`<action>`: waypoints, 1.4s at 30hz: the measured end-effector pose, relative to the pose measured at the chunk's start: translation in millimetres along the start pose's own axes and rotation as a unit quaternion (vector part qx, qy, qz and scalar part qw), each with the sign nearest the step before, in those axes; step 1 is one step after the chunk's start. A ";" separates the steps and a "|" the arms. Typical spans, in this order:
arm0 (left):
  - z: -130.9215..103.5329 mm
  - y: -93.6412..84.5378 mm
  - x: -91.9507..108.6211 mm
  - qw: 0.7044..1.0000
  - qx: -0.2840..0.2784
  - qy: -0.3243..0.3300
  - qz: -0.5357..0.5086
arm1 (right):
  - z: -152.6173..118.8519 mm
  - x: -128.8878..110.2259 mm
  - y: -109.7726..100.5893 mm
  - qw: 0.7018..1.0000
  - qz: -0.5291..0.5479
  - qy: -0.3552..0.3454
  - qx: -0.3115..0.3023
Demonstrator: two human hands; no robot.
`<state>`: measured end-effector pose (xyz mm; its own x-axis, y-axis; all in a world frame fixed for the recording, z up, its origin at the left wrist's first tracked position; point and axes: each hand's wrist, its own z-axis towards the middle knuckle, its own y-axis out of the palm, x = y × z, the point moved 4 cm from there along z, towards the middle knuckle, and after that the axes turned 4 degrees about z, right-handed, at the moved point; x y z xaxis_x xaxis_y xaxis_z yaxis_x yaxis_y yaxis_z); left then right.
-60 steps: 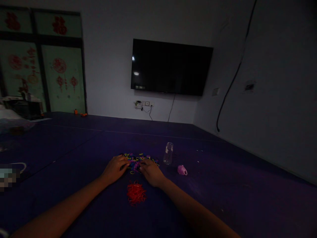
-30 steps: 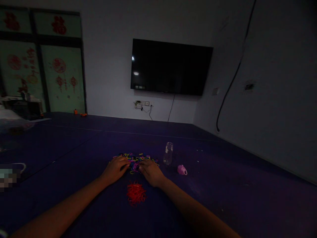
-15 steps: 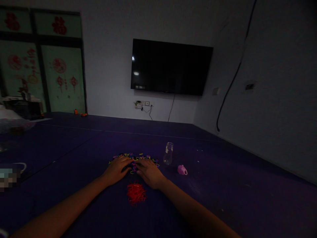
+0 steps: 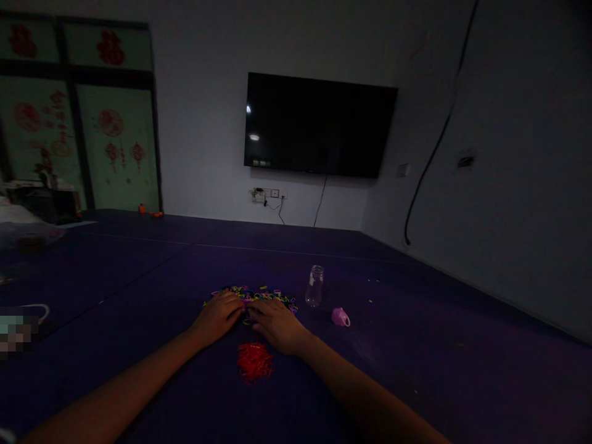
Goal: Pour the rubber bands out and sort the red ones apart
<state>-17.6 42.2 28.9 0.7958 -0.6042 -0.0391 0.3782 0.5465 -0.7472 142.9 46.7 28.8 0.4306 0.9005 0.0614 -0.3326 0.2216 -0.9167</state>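
Note:
A spread pile of small multicoloured elastic bands (image 4: 277, 295) lies on the purple floor mat, with yellow, pink, blue and dark ones among them. My left hand (image 4: 222, 312) rests on the pile's left side, thumb a little apart from its bent fingers. From the right, my right hand (image 4: 277, 322) lies over the bands with its fingers stretched towards the left one. The fingertips of both hands almost meet around a few pink bands. Nearer to me sits a separate heap of red elastic bands (image 4: 254, 362), touched by neither hand.
Right of the pile stands a clear bottle (image 4: 314, 288), open at the top. Beside it lies a pink cap with a loop (image 4: 340, 317). A plastic bag (image 4: 28, 234) is at the left. A television (image 4: 319, 126) hangs on the far wall, and a cable (image 4: 430, 160) runs down the right wall.
My left fingertips and thumb have drawn closer together over the bands. The right hand has shifted very slightly, its fingers flatter. Bottle, cap and red heap stay put.

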 end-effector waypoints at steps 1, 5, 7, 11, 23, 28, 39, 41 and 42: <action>-0.2 0.5 -0.7 1.000 0.003 -0.002 0.003 | -0.2 0.9 0.3 1.000 0.001 0.007 0.004; -0.8 2.5 -3.4 1.000 0.003 -0.014 0.009 | -2.1 6.3 1.6 0.998 0.003 0.064 0.018; -0.8 2.9 -3.7 1.000 0.002 -0.016 0.008 | -3.4 8.3 2.0 0.996 0.003 0.085 0.021; -0.8 2.6 -3.4 1.000 0.009 -0.021 0.005 | -4.5 8.5 2.2 0.997 0.009 0.080 0.015; 0.7 -1.8 2.6 1.000 0.005 0.001 -0.012 | -2.0 1.2 1.1 1.000 0.027 0.012 -0.009; 0.5 0.0 1.7 1.000 0.000 0.000 -0.010 | -2.4 -1.1 -2.3 1.000 0.027 -0.005 -0.007; 0.2 0.3 1.1 1.000 -0.001 -0.010 0.014 | -1.6 2.9 2.8 0.999 0.036 0.021 0.002; 0.1 0.3 -1.4 0.999 0.006 -0.021 0.026 | -2.1 4.4 2.2 0.999 0.035 0.040 0.013; -0.2 0.0 -3.7 0.999 0.012 -0.034 0.036 | -2.4 5.3 1.5 0.998 0.033 0.051 0.020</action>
<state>-20.7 44.4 29.0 0.8509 -0.5232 -0.0467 0.3294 0.6007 -0.7285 146.6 51.0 26.8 0.4895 0.8710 -0.0410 -0.3961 0.1802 -0.9004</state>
